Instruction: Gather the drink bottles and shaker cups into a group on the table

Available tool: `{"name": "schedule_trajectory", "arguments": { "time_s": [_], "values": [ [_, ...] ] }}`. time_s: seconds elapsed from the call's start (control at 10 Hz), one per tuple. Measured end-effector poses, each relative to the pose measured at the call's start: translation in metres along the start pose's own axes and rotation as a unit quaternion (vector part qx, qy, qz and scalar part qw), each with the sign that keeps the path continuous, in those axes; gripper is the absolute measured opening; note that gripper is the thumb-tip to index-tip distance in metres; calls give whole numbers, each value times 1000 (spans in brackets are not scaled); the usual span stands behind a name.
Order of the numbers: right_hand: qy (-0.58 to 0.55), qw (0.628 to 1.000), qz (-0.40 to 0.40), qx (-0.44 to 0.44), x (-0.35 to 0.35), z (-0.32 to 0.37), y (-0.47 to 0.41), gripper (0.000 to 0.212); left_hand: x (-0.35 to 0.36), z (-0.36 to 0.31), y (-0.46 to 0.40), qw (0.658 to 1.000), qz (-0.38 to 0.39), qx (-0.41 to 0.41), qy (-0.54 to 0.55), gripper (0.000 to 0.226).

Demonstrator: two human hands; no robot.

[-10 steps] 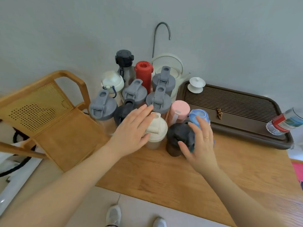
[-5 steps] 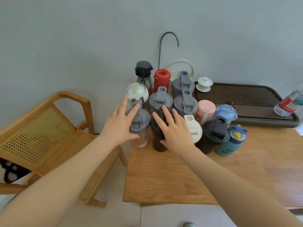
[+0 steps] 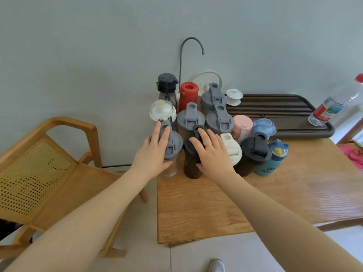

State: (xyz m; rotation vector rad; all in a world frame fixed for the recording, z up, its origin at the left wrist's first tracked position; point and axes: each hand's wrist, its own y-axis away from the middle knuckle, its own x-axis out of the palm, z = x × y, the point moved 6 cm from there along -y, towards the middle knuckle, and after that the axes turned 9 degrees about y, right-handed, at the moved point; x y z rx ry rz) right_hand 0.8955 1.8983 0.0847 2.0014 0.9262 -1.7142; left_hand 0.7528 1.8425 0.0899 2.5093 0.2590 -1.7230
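Several drink bottles and shaker cups stand packed together at the far left corner of the wooden table [image 3: 216,209]. My left hand [image 3: 155,156] lies flat over the front-left clear shaker with a grey lid [image 3: 175,148], thumb against its side. My right hand [image 3: 213,156] rests with spread fingers on the dark brown shaker with a black lid [image 3: 191,169] beside it. To the right stand a cream shaker [image 3: 232,152], a black-lidded shaker [image 3: 255,152] and a teal bottle [image 3: 273,161]. Behind are a pink cup [image 3: 242,124], a red bottle [image 3: 188,93] and more grey-lidded shakers [image 3: 190,118].
A dark slatted tea tray [image 3: 284,112] lies along the back right, holding a white lidded cup [image 3: 233,96] and a tilted plastic water bottle [image 3: 332,107]. A wooden cane chair [image 3: 49,169] stands left of the table. A thin curved spout [image 3: 191,39] rises behind the group.
Both hands shifted left from the cream and black-lidded shakers to the grey-lidded and dark brown shakers at the front left. The view pulled back and tilted up.
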Motion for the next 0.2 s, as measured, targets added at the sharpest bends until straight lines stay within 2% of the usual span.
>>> {"name": "schedule_trajectory", "arguments": {
  "time_s": [0.1,0.2],
  "values": [
    [30,999,-2,-24,-11,3,1,88,-5,0,4,1000,11,-2,-1,90],
    [-31,999,-17,-26,-29,-4,5,86,-29,-15,5,999,-25,43,-15,82]
  ]
}}
